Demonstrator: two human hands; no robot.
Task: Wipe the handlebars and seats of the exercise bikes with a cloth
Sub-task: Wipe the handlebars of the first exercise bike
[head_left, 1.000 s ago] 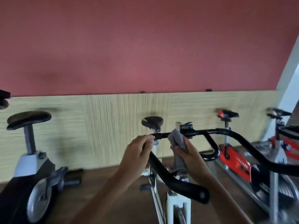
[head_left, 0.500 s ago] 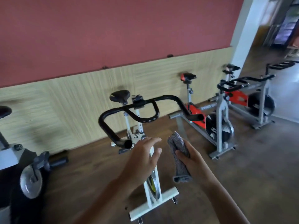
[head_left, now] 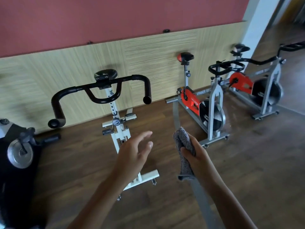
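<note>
A white exercise bike [head_left: 118, 129] stands in front of me, with black handlebars [head_left: 102, 87] and a black seat [head_left: 105, 73] behind them. My left hand [head_left: 133, 153] hovers below the handlebars, fingers straight, touching nothing. My right hand [head_left: 196, 156] grips a folded grey cloth [head_left: 184, 146] that sticks up above the fist and hangs below it. Further right stands a red and grey bike [head_left: 203, 104] with a red and black seat [head_left: 184, 57] and black handlebars [head_left: 226, 67].
A third bike [head_left: 264, 86] stands at the far right by a white pillar [head_left: 254, 23]. A black machine with a metal wheel [head_left: 19, 152] sits at the left edge. A wood-panelled wall [head_left: 148, 55] runs behind the bikes. The floor is dark wood.
My left hand let go of the white bike's handlebar and both hands drew back from it. The view swung down and right, bringing the red bikes into sight. The cloth stays in my right hand.
</note>
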